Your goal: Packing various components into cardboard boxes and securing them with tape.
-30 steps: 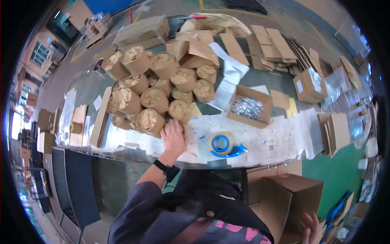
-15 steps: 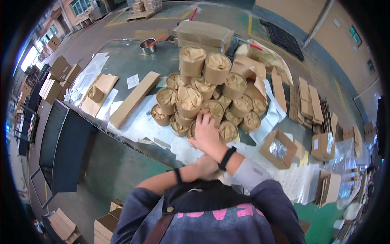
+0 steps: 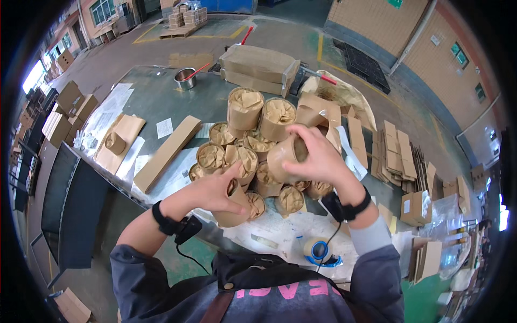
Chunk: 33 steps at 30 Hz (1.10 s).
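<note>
A brown tub (image 3: 279, 163) sits in the right hand (image 3: 323, 157).

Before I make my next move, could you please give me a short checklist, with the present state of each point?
1. Left hand on its cardboard tube: ok, thumb and fingers are around it.
2. Right hand on its cardboard tube: ok, it is gripped and tilted.
3. Hands apart from each other: ok, there is a gap between them.
4. Cable at the right wrist clear of the tape roll: not ok, it crosses in front of it in this view; contact cannot be told.
5. Stacked paper-stuffed tubes steady: cannot tell from one picture.
</note>
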### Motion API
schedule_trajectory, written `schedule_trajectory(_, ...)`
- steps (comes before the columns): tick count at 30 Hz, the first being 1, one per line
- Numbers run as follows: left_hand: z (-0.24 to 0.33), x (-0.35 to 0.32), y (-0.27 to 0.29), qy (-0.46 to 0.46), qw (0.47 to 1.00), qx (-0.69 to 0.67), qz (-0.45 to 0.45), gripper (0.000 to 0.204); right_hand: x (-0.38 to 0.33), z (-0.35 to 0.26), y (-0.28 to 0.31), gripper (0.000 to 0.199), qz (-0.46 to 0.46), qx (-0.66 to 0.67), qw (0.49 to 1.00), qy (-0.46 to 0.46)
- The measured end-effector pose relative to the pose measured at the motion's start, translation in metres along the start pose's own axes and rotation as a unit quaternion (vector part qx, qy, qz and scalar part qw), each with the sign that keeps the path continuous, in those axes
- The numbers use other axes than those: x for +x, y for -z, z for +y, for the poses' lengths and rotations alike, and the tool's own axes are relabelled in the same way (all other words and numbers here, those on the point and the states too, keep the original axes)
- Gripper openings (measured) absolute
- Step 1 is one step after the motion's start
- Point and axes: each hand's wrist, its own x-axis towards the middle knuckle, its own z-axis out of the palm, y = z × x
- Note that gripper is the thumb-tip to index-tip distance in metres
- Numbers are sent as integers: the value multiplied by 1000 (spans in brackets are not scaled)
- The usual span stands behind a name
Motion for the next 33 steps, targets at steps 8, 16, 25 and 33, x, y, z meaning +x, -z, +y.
schedule_trajectory(8, -8, 36, -31, 16, 999, -4, 35, 107, 45, 11, -17, 78, -42, -200, 973, -105)
schedule_trajectory(16, -56, 23, -69, -74, 978, -181, 75, 114, -86, 41, -32, 74, 160, 270, 947, -72)
schedule_trajectory(25, 356, -3, -176, -231, 967, -95, -52, 91, -511, -69, 19, 73, 526, 189, 715, -419)
schedule_trajectory(33, 222, 6, -150, -142, 922, -326, -151, 115, -733, -56, 7, 73, 441, 16, 610, -659)
